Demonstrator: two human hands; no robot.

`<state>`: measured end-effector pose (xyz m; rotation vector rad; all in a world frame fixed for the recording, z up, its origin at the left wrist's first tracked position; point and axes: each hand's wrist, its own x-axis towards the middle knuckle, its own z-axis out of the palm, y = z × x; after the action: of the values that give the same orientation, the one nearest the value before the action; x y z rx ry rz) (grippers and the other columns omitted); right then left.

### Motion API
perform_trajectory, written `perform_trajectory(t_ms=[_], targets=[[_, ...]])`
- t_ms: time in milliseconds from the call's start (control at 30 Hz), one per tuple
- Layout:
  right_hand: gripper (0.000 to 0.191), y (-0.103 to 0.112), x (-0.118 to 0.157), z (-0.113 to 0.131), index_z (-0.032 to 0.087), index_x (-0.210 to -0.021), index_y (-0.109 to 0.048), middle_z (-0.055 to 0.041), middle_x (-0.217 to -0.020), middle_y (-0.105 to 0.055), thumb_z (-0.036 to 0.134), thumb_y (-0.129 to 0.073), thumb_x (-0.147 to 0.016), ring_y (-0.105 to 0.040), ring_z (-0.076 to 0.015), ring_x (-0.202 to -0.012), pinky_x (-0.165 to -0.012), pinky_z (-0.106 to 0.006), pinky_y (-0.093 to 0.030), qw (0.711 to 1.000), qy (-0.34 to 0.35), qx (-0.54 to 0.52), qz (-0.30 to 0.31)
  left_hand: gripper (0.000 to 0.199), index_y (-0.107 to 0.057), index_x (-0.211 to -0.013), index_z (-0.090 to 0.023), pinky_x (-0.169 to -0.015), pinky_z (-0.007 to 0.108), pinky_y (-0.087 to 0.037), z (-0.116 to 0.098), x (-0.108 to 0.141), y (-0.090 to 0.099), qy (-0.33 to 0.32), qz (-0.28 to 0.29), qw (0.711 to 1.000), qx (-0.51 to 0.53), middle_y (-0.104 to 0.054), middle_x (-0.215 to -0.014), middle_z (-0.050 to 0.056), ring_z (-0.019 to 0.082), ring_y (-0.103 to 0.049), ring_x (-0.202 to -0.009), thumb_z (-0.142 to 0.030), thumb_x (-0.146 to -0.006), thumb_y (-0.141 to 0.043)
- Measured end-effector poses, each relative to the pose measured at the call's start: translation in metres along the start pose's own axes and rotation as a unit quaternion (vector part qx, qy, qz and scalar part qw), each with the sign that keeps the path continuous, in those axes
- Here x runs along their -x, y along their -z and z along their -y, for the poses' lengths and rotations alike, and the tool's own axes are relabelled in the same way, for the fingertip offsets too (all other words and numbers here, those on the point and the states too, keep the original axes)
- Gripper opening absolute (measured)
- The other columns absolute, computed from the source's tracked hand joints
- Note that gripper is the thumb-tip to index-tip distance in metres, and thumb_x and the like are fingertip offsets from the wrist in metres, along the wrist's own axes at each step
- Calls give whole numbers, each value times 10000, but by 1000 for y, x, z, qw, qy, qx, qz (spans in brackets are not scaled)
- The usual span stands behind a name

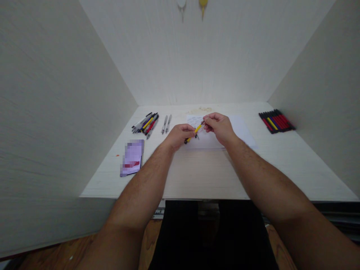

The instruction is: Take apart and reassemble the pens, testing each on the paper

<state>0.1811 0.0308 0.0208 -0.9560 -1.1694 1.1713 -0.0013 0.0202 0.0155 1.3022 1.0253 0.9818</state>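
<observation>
A yellow pen (pixel 199 127) with a black lower end is held slantwise over the white paper (pixel 209 143). My left hand (pixel 179 135) is closed around its barrel, near the lower part. At the upper end, my right hand (pixel 221 127) pinches a thin dark piece in line with the pen; I cannot tell whether that piece is joined to it. A small dark part shows just beside the left fingertips, too small to name. Faint scribbles mark the upper left of the paper, partly covered by my hands.
On the left lie a pile of mixed pens (pixel 146 122), two clear pens (pixel 166 124) and a phone (pixel 132 157) with a lit screen. Several red, black and yellow pens (pixel 277 121) lie in a row at the right. White panels (pixel 202 67) enclose the desk's back and sides.
</observation>
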Motion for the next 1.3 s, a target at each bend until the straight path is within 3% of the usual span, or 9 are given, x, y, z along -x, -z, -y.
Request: perform_trajectory(t_ms=[333, 567, 700, 800, 867, 1000, 1167, 1300], targets=[[110, -2, 3, 1, 171, -823, -671, -24, -758, -711, 251, -682, -749, -585, -80, -563, -513, -205, -478, 999, 10, 24, 36, 214, -614, -688, -166, -480, 230, -300, 3, -1, -2, 2, 24, 1000, -2, -566, -612, -29, 72, -455, -500, -199, -540, -765], [128, -1, 3, 1, 169, -854, -679, -33, -807, -724, 258, -668, -763, -591, -78, -577, -536, -213, -494, 998, 7, 29, 50, 258, -646, -753, -152, -505, 233, -331, 6, -2, -1, 16, 34, 999, 10, -600, -654, -11, 84, -498, -538, -205, -542, -785], [252, 0, 0, -1, 164, -962, -697, -47, -834, -731, 264, -706, -731, -610, -99, -595, -516, -223, -481, 999, 4, 45, 25, 253, -653, -770, -154, -536, 233, -366, 6, -3, 0, 5, 13, 1000, 24, -626, -686, -3, 89, -526, -565, -212, -560, -782], [237, 3, -3, -6, 157, -944, -705, -29, -726, -708, 242, -705, -723, -593, -107, -561, -502, -230, -453, 991, 0, 137, 5, 249, -641, -754, -159, -539, 222, -368, 5, -5, 1, -8, -19, 999, 36, -623, -677, -17, 77, -517, -559, -203, -554, -782], [149, 6, -4, -11, 161, -862, -717, -19, -685, -694, 225, -686, -731, -588, -114, -572, -543, -244, -452, 970, 24, 242, 10, 254, -632, -743, -158, -535, 217, -369, 5, -6, 1, -12, -41, 998, 45, -626, -676, -21, 73, -518, -555, -201, -544, -783], [90, 9, -2, -17, 198, -783, -739, -12, -741, -717, 214, -655, -756, -617, -136, -679, -653, -267, -445, 899, 98, 420, 74, 278, -622, -746, -156, -532, 223, -380, 6, -8, 0, -10, -59, 996, 66, -645, -690, -13, 81, -532, -553, -203, -523, -781], [135, 7, 4, -18, 224, -823, -754, -14, -806, -729, 201, -633, -768, -625, -149, -734, -682, -264, -430, 836, 124, 507, 170, 291, -619, -742, -158, -527, 230, -387, 4, -7, -1, -2, -65, 996, 67, -623, -659, -24, 89, -540, -552, -208, -514, -792], [125, 6, 7, -16, 223, -821, -751, -19, -806, -727, 236, -636, -774, -622, -156, -733, -677, -268, -421, 813, 129, 534, 192, 282, -618, -737, -157, -526, 229, -386, 2, -5, -1, -5, -66, 996, 63, -612, -651, -28, 85, -535, -546, -205, -520, -793]])
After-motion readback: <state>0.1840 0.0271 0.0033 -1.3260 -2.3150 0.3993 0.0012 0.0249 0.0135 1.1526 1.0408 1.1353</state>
